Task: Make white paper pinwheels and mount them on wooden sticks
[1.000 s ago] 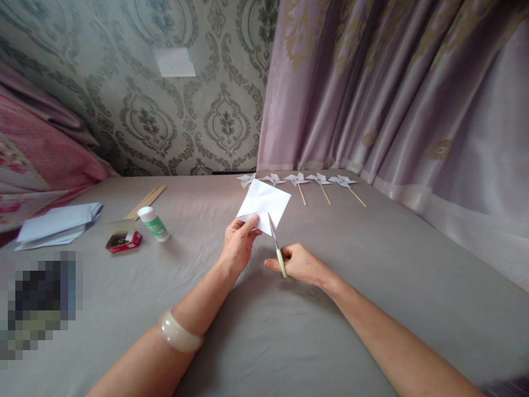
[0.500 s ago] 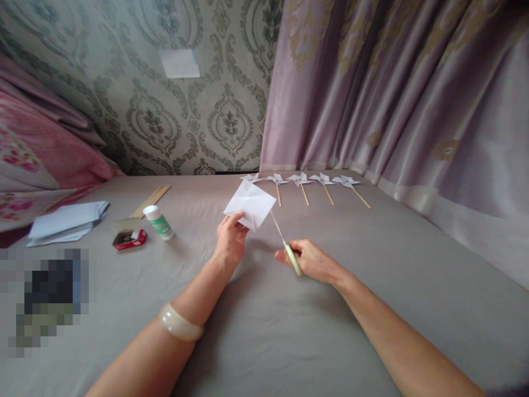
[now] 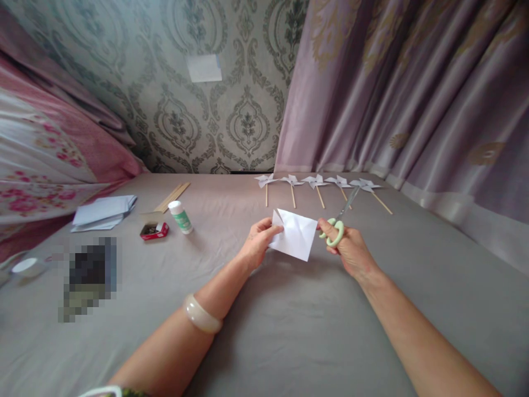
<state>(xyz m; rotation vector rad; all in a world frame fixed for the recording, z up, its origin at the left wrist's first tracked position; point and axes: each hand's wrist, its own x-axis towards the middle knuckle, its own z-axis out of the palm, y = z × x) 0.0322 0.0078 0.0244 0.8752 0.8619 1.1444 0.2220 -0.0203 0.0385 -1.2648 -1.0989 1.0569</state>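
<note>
My left hand [image 3: 261,241] pinches the left edge of a white square sheet of paper [image 3: 294,236], thumb on top. Creases and a cut line near its upper left corner show on the sheet. My right hand [image 3: 349,248] holds a pair of scissors [image 3: 335,230] with pale green handles, the metal blades pointing up and away from me. The fingertips of that hand are close to the paper's right corner; whether they touch it I cannot tell. Beyond the hands, several white paper pinwheels [image 3: 316,182] on wooden sticks lie in a row.
On the left lie a stack of white paper [image 3: 103,212], wooden sticks [image 3: 176,196], an open red box [image 3: 154,230] of small items and a white-and-green glue stick [image 3: 181,217]. A pixelated object [image 3: 88,278] and a round white item [image 3: 27,267] are nearer. Curtains [image 3: 372,82] hang at right.
The paper has come down and turned in my left hand. The scissors have swung from beside the sheet's edge to point away, their handles now facing me. The view has shifted left.
</note>
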